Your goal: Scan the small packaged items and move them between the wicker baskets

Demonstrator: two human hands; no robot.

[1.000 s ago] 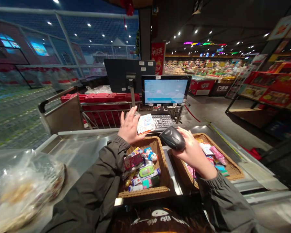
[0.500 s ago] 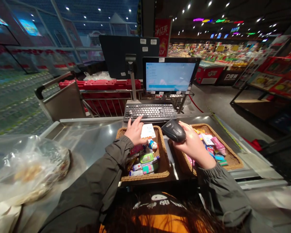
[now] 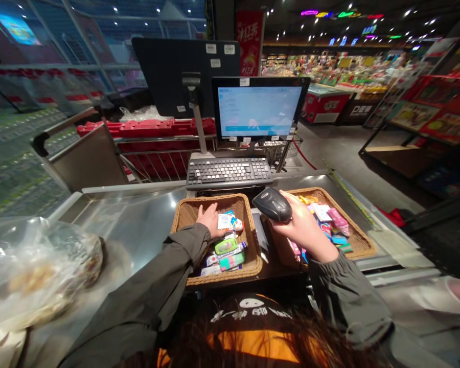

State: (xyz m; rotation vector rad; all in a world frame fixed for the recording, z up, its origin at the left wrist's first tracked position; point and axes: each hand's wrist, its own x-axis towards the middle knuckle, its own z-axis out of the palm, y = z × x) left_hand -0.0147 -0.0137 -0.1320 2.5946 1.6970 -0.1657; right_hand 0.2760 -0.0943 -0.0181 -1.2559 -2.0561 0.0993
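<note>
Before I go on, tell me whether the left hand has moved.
Yes: the left hand moved away from the keyboard and down into the left basket.

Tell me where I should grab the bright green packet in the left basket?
Probably by its two long edges, reaching down from above: the green packet looks longer than wide and lies on top of other packets, while the walls of the left basket surround it.

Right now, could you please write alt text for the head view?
The right hand holds a scanner by the right basket; the left hand is in the left basket at a white pack, its grip unclear. Both baskets hold small goods. Beyond are a keyboard and a lit screen.
</note>
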